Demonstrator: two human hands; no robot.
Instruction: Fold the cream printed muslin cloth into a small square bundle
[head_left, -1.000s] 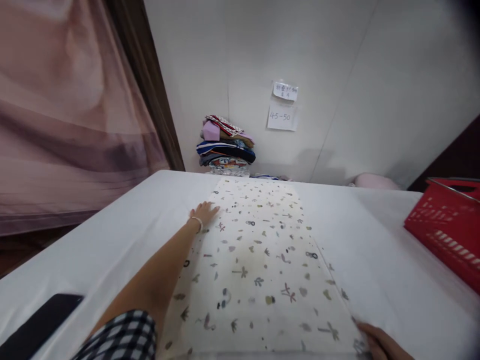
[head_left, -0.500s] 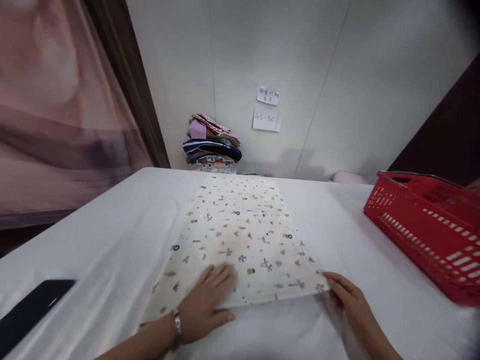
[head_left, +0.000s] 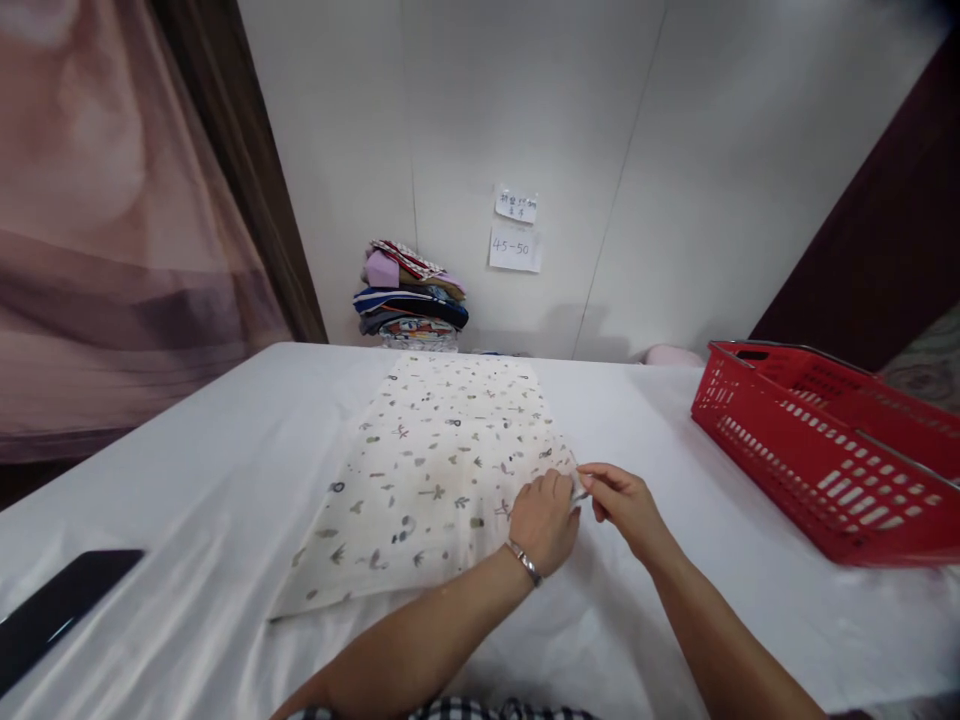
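A cream cloth (head_left: pixel 420 470) printed with small plants and shapes lies lengthwise on the white-covered table, its near left corner flat. My left hand (head_left: pixel 545 520), with a silver bracelet at the wrist, is on the cloth's right edge, fingers curled round the fabric there. Just to its right, my right hand (head_left: pixel 619 500) pinches the same edge between thumb and forefinger. The cloth's near right corner is hidden by my left hand and forearm.
On the right of the white table (head_left: pixel 225 450) stands a red plastic basket (head_left: pixel 817 450). A black phone-like object (head_left: pixel 67 610) lies at the left. Folded fabrics (head_left: pixel 412 295) are stacked at the far edge, below paper notes (head_left: pixel 514 248) on the wall.
My left hand has moved right and forward, from lying flat on the cloth to closing at its right edge. My right hand has moved forward and left along with that edge.
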